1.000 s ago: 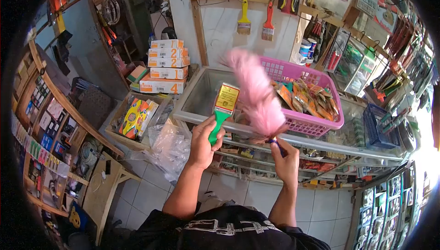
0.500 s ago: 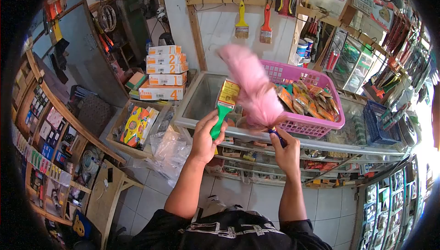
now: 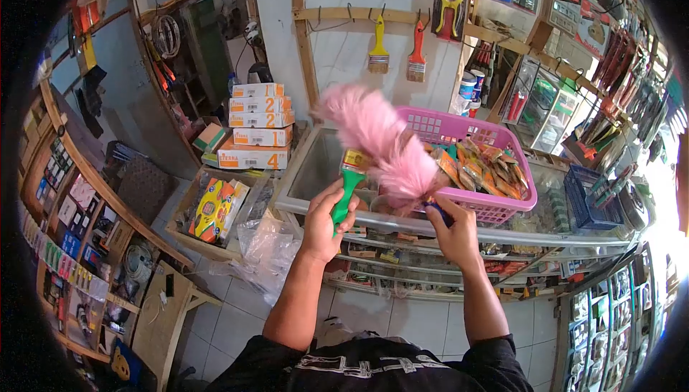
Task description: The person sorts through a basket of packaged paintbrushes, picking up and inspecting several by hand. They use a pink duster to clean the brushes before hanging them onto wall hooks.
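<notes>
My left hand (image 3: 324, 221) is wrapped round the green handle of a paintbrush (image 3: 348, 189), held upright with its head at the top. My right hand (image 3: 456, 232) grips the dark handle of a pink feather duster (image 3: 387, 141). The duster's fluffy head slants up to the left and covers the upper part of the brush head. Behind it, a pink basket (image 3: 518, 209) of orange packets (image 3: 481, 169) stands on the glass counter (image 3: 301, 176).
Stacked white and orange boxes (image 3: 255, 137) stand left of the counter, above a wooden crate (image 3: 179, 230) of packages. A yellow brush (image 3: 379, 46) and a red brush (image 3: 417, 51) hang on the wall rail. A blue basket (image 3: 594, 209) sits at the right. Plastic bags (image 3: 265, 252) lie near the crate.
The duster's head has moved left and down, over the paintbrush's head, which was in full view before. My left hand still holds the brush. The camera view has shifted slightly.
</notes>
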The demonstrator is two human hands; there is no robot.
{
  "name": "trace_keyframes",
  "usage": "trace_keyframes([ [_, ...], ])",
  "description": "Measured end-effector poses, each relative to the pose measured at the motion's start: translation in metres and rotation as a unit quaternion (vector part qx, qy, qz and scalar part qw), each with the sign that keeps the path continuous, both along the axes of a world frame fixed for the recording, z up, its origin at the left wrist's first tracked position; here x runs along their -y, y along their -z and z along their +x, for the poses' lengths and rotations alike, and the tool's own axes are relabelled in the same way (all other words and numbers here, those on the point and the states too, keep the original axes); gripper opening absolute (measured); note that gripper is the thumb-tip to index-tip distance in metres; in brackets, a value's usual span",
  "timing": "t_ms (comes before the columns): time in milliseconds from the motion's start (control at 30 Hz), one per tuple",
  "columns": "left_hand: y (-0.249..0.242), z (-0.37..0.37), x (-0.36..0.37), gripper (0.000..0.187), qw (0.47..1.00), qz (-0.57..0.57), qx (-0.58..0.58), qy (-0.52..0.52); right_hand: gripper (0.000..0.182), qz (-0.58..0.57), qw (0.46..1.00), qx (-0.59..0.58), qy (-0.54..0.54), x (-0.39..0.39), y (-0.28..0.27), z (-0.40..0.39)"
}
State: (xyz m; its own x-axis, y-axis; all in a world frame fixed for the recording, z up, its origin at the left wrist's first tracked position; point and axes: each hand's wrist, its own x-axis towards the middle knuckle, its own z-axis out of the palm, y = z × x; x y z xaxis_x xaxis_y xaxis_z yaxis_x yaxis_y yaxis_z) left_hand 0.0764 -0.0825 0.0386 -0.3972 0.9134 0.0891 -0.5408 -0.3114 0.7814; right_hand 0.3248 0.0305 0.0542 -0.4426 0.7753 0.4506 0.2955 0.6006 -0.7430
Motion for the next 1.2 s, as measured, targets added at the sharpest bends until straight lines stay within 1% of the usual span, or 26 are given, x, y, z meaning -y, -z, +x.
trace_keyframes([
  [33,0.001,0.000,0.003,0.032,1.000,0.007,0.006,-0.010,0.031,0.004,0.999,0.043,-0.026,0.003,-0.009,0.005],
  [67,0.002,0.000,0.004,0.035,1.000,0.015,0.012,-0.019,0.031,0.038,0.998,0.031,-0.033,0.000,-0.008,0.008],
  [100,0.002,0.002,0.004,0.039,0.998,-0.010,0.027,-0.053,0.031,0.072,0.996,0.020,-0.041,-0.003,-0.005,0.011],
  [133,0.000,0.000,0.007,0.039,0.999,0.004,-0.004,-0.033,0.031,0.105,0.993,0.008,-0.050,-0.004,-0.004,0.012],
  [200,-0.008,-0.003,0.013,0.038,0.997,0.030,-0.067,0.009,0.031,0.083,0.996,-0.006,-0.030,0.001,-0.007,0.008],
  [233,-0.008,-0.001,0.012,0.039,0.994,0.010,-0.109,-0.023,0.030,0.062,0.998,-0.001,-0.033,0.008,-0.014,0.010],
  [267,-0.003,0.003,0.009,0.040,0.990,0.011,-0.109,-0.083,0.030,0.042,0.998,0.004,-0.035,0.012,-0.018,0.011],
  [300,0.005,0.010,0.005,0.040,0.984,0.012,-0.109,-0.143,0.030,0.085,0.992,0.017,-0.086,0.008,-0.013,0.014],
  [400,0.003,0.008,-0.001,0.035,0.978,0.049,-0.126,-0.158,0.032,0.094,0.995,-0.001,-0.030,0.007,-0.005,0.011],
  [433,-0.003,0.009,0.005,0.032,0.984,0.033,-0.122,-0.125,0.032,0.030,0.999,0.015,-0.003,0.012,-0.012,0.011],
  [467,-0.012,0.013,0.010,0.029,0.989,0.017,-0.117,-0.092,0.032,0.048,0.998,0.021,-0.025,0.011,-0.009,0.013],
  [533,-0.008,0.017,0.009,0.022,0.985,0.033,-0.112,-0.128,0.032,0.087,0.993,0.033,-0.069,0.010,-0.006,0.014],
  [567,0.003,0.016,0.005,0.020,0.979,0.040,-0.125,-0.156,0.031,0.081,0.992,0.066,-0.066,0.012,-0.009,0.017],
  [600,0.001,0.018,0.004,0.018,0.972,0.046,-0.138,-0.184,0.032,0.073,0.995,0.046,-0.039,0.013,-0.010,0.013],
  [633,-0.004,0.020,0.004,0.012,0.975,0.041,-0.131,-0.176,0.032,0.065,0.997,0.026,-0.012,0.013,-0.011,0.010],
  [667,-0.008,0.024,0.004,0.012,0.973,0.032,-0.132,-0.187,0.032,0.056,0.998,0.007,0.016,0.014,-0.010,0.009],
  [733,-0.010,0.030,0.001,0.013,0.968,0.013,-0.134,-0.210,0.031,0.101,0.994,0.011,-0.038,0.011,-0.007,0.011],
  [767,0.004,0.021,-0.001,0.024,0.960,0.045,-0.180,-0.208,0.031,0.124,0.990,0.013,-0.065,0.010,-0.007,0.011],
  [867,-0.004,0.025,0.000,0.028,0.970,0.035,-0.149,-0.187,0.030,0.019,0.999,0.032,-0.032,0.002,-0.014,0.010],
  [900,-0.014,0.032,0.001,0.022,0.971,0.018,-0.126,-0.203,0.029,0.026,0.999,-0.033,-0.013,-0.003,-0.012,0.003],
  [1000,-0.012,0.033,0.001,0.019,0.969,0.014,-0.125,-0.214,0.028,0.056,0.996,-0.018,-0.059,-0.008,-0.017,-0.006],
  [1033,0.000,0.022,0.000,0.031,0.969,0.022,-0.138,-0.202,0.029,0.067,0.990,0.004,-0.125,-0.011,-0.019,-0.005],
  [1067,0.009,0.016,0.000,0.033,0.966,0.018,-0.150,-0.208,0.028,0.051,0.993,0.014,-0.109,-0.014,-0.018,-0.006],
  [1133,-0.001,0.015,0.005,0.036,0.960,0.009,-0.173,-0.219,0.028,0.016,0.996,0.033,-0.076,-0.020,-0.015,-0.012],
  [1167,-0.006,0.022,0.007,0.033,0.963,0.014,-0.142,-0.230,0.028,0.002,0.999,-0.004,-0.049,-0.020,-0.016,-0.016],
  [1200,-0.007,0.022,0.010,0.032,0.958,0.006,-0.170,-0.231,0.027,-0.003,0.999,-0.026,-0.035,-0.021,-0.017,-0.019],
])
